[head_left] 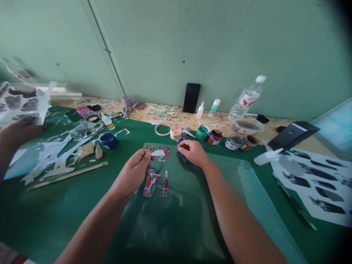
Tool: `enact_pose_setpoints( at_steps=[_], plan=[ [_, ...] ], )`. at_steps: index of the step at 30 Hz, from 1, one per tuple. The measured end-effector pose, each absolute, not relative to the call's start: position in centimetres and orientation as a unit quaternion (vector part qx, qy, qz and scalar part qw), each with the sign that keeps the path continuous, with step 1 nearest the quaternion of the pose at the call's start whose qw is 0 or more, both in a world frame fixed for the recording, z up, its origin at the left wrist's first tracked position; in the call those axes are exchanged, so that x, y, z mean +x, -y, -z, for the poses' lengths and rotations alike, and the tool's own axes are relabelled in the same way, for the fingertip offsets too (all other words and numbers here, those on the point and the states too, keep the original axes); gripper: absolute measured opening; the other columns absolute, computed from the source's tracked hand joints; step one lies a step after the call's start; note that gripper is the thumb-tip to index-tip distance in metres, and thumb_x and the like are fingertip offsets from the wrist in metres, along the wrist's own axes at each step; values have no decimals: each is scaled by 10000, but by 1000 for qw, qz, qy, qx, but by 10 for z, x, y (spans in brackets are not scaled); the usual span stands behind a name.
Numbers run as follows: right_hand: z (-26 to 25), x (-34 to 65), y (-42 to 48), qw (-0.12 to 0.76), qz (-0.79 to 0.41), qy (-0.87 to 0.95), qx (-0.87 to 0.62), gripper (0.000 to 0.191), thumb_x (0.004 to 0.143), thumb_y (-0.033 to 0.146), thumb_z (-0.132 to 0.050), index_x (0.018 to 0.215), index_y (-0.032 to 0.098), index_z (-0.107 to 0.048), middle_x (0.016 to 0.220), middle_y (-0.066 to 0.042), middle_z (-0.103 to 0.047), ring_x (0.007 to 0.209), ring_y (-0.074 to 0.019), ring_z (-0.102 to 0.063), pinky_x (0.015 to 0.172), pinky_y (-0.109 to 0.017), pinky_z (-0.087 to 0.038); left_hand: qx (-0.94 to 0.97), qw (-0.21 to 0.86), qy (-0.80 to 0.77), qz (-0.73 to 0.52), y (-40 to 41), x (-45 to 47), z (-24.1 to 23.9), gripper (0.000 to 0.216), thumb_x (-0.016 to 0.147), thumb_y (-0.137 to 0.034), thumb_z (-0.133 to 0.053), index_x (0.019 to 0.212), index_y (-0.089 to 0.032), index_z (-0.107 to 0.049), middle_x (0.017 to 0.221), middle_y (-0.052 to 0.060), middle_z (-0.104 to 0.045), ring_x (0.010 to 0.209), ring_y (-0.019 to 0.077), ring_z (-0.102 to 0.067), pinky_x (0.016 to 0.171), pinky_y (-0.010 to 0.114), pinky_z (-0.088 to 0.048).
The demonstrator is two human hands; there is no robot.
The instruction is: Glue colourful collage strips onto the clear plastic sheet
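Observation:
My left hand (pixel 136 167) is closed in a pinch on a small white paper piece (pixel 158 152) held just above a clear sheet (pixel 189 198) on the green mat (pixel 55 205). My right hand (pixel 193 151) is closed, fingertips pinched at a tiny thing I cannot make out. Several colourful patterned cut-outs (pixel 151 183) lie on the clear sheet below and between my hands, one more (pixel 164 154) right behind the white piece.
Small paint jars (pixel 216 136), a tape ring (pixel 162 129), glue bottles (pixel 200 110), a water bottle (pixel 246 99) and a black phone (pixel 191 97) line the back. White paper scraps (pixel 55 154) lie left. Another person's hand (pixel 16 132) holds a printed sheet far left. A printed sheet (pixel 316 183) lies right.

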State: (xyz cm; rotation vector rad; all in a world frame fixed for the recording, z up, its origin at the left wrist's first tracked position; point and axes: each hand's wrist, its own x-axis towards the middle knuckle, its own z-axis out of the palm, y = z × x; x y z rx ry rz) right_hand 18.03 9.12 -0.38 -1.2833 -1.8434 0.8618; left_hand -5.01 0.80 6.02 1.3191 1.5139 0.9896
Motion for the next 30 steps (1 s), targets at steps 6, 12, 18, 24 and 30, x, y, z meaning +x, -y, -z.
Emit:
enact_pose_setpoints(
  at_steps=[6, 12, 18, 24, 30],
  plan=[
    [5, 179, -91, 381, -325, 701, -508, 169, 803, 325, -621, 856, 175, -681, 708, 0, -638, 644, -148, -556, 648, -280, -421, 385, 546, -585, -460, -5, -37, -60, 351, 702, -511, -712, 761, -193, -576, 744, -17, -541, 630, 101, -454, 542, 208, -378],
    [-13, 176, -84, 419, -392, 684, -450, 327, 787, 420, -717, 1010, 187, -661, 950, -31, -634, 758, -149, -541, 697, -290, -446, 307, 591, -570, -481, -1, -20, -64, 301, 673, -431, -713, 807, -187, -597, 805, -5, -576, 614, 89, -471, 503, 209, -391],
    [-27, 178, -78, 328, -491, 722, -360, 589, 709, 430, -835, 1231, 248, -631, 1293, -67, -610, 1180, -255, -548, 954, -389, -454, 347, 587, -569, -460, -4, -8, -63, 238, 720, -432, -631, 808, -211, -626, 850, 21, -600, 655, 113, -498, 522, 229, -399],
    [-31, 173, -78, 284, -484, 769, -307, 531, 718, 428, -853, 1199, 281, -684, 1371, -59, -586, 1322, -276, -492, 1058, -428, -410, 339, 593, -578, -446, -5, -5, -57, 342, 669, -456, -698, 854, -169, -667, 856, 33, -633, 679, 111, -511, 525, 214, -365],
    [-28, 170, -78, 288, -469, 777, -305, 409, 728, 371, -860, 1107, 285, -733, 1328, -57, -581, 1319, -253, -496, 1072, -429, -403, 344, 592, -578, -443, -4, -5, -53, 239, 725, -408, -643, 798, -181, -658, 830, 14, -616, 638, 92, -466, 513, 208, -333]
  ],
)
